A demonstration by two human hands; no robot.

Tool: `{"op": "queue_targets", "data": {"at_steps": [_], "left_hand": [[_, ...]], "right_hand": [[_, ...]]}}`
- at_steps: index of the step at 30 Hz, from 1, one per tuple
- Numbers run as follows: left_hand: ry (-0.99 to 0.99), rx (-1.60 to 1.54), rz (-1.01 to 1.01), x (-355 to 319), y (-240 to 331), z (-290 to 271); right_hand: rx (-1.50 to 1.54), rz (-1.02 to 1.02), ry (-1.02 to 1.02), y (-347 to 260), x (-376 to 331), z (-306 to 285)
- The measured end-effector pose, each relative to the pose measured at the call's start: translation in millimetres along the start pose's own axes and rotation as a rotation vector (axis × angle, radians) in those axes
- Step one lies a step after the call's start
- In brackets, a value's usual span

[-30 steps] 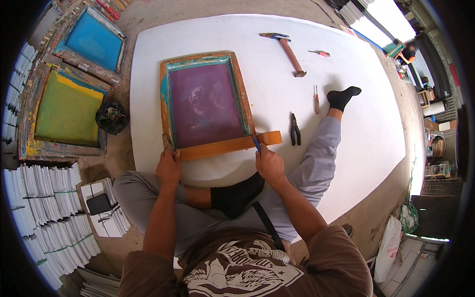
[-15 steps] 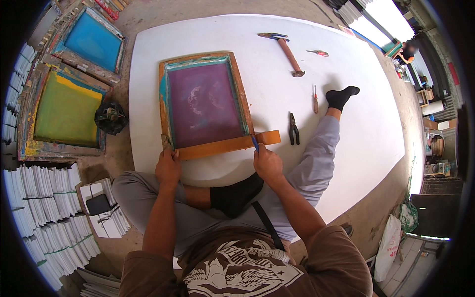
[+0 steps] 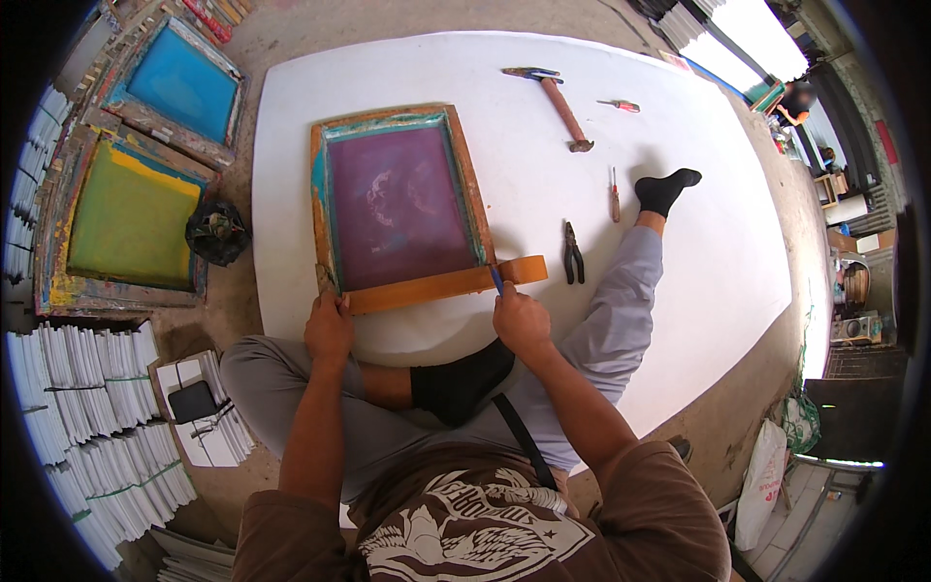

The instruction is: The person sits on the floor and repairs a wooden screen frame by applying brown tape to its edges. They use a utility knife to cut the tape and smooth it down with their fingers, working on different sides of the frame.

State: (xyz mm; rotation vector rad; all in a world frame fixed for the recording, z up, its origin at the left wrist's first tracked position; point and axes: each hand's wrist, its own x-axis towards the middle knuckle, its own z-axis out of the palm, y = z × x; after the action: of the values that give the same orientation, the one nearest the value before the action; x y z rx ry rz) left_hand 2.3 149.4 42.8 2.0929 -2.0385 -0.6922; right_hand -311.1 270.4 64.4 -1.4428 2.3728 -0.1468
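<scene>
A wooden screen-printing frame (image 3: 464, 160) with purple mesh (image 3: 393, 199) lies flat on a white sheet. Along its near side runs an orange-brown strip (image 3: 417, 289), whose right end curls into a loop past the frame's corner. My left hand (image 3: 330, 328) is closed at the near left corner, pinching the strip's left end. My right hand (image 3: 522, 318) is wrapped around a thin blue pen-like tool (image 3: 497, 279). Its tip touches or nearly touches the strip at the near right corner; whether it is a pen or a cutter cannot be made out.
Pliers (image 3: 573, 254), two screwdrivers (image 3: 615, 199) and a hammer (image 3: 565, 112) lie on the white sheet (image 3: 718, 262) to the right. Blue (image 3: 184, 78) and green-yellow (image 3: 136, 213) screens lean at left, by a black bag (image 3: 217, 233) and paper stacks (image 3: 87, 378). Another person (image 3: 797, 102) is far right.
My right hand and the blue tool have shifted very slightly left. The left hand, frame and strip stay where they were.
</scene>
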Motion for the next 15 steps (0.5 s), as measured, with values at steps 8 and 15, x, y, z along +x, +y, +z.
{"op": "queue_targets", "data": {"at_steps": [8,15], "left_hand": [[-0.006,-0.029,-0.006,0.8,3.6,-0.6],[0.010,-0.001,-0.006,2.1,-0.3,3.6]], "right_hand": [[-0.055,0.011,-0.040,0.7,-10.8,0.2],[-0.068,0.034,-0.117,-4.1,-30.1,-11.7]]}}
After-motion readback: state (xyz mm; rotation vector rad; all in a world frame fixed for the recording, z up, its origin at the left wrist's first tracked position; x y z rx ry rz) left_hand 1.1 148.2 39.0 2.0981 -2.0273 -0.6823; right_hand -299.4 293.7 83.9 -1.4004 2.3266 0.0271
